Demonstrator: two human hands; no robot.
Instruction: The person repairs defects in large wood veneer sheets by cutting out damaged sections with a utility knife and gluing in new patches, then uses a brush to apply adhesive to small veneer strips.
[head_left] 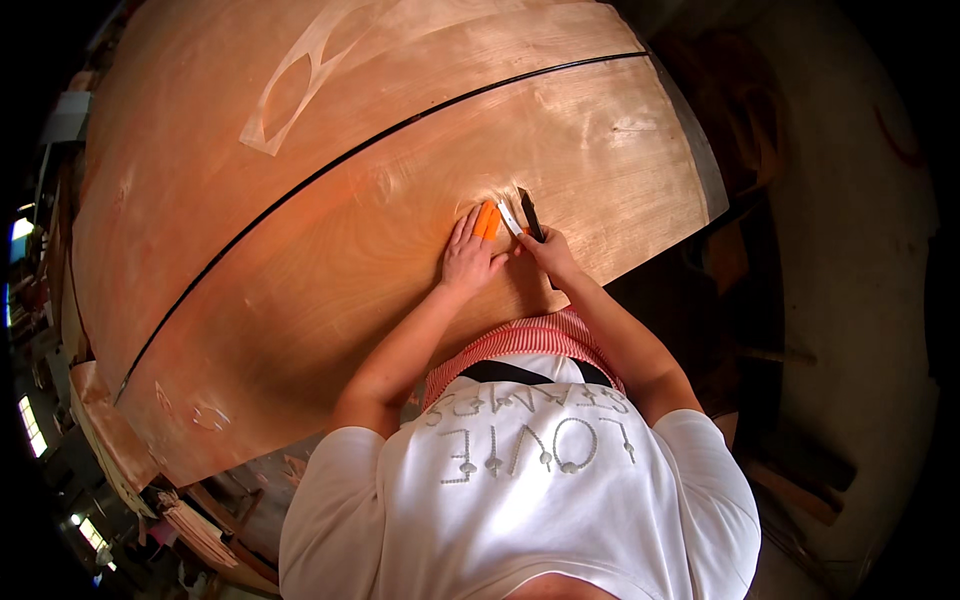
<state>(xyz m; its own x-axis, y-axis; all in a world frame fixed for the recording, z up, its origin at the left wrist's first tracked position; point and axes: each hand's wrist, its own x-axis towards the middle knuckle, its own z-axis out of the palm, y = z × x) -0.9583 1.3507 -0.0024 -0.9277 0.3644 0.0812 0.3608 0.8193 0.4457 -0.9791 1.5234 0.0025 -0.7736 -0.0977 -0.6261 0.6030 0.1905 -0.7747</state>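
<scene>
My left hand (468,266) lies flat on a broad sheet of wood veneer (350,270), its fingers stretched out. Orange coverings (487,220) wrap some of its fingertips. Just to its right, my right hand (553,257) is closed around a slim black tool (530,212) that looks like a utility knife, its far end pointing away from me. A narrow white strip (510,219) runs from the right fingers toward the left fingertips; whether the right hand pinches it, I cannot tell. Both hands are close to the sheet's near edge.
A long black strip (380,133) crosses the sheet beyond my hands. A thin veneer offcut with oval openings (285,100) lies at the far left. The sheet's right edge ends at a dark area. Stacked wood pieces (200,535) are at the lower left.
</scene>
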